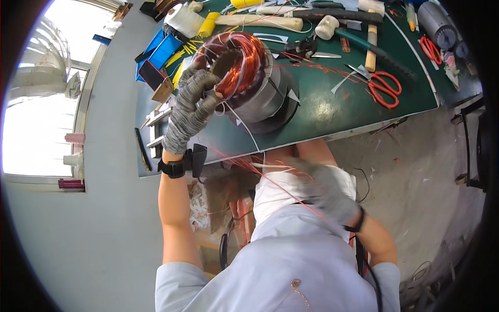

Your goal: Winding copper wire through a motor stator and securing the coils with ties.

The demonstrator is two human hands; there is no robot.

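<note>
A motor stator (249, 109) stands upright on the green table, with a ring of copper winding (248, 62) on its top. White cord (240, 120) is laced round the winding and hangs down over the table edge. My left hand (195, 99), in a grey glove, grips the near left side of the winding, thumb and fingers against it. Over my lap is my right hand (327, 190), gloved too and smeared by motion, so its fingers do not show clearly. Thin red wires (283, 184) and a pale strand run beside it.
Red-handled scissors (385, 89), a white-headed mallet (327, 28) and wooden-handled hammers (260, 21) lie on the table (322, 117). A blue bin (158, 52) stands at the left, and a grey metal cylinder (436, 25) at the far right.
</note>
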